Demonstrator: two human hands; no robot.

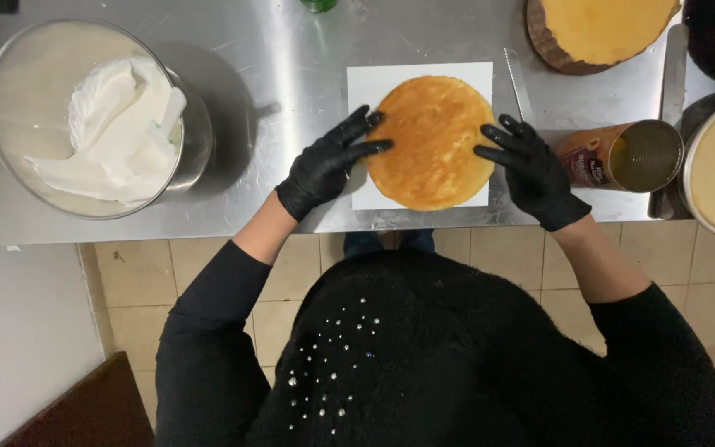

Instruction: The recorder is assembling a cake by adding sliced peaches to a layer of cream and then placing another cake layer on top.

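Steel worktop point(291, 66) carries a white square board point(366, 83) with one bare sponge layer point(432, 141) centred on it; both gloved hands, left point(328, 161) and right point(531, 170), rest open-fingered against its edges (cream point(117, 124) in the bowl point(196, 136) is not yet spread).

An open metal can point(622, 156) lies on its side just right of the right hand point(531, 170), mouth facing right. Its paper label point(583, 161) is orange and dark red.
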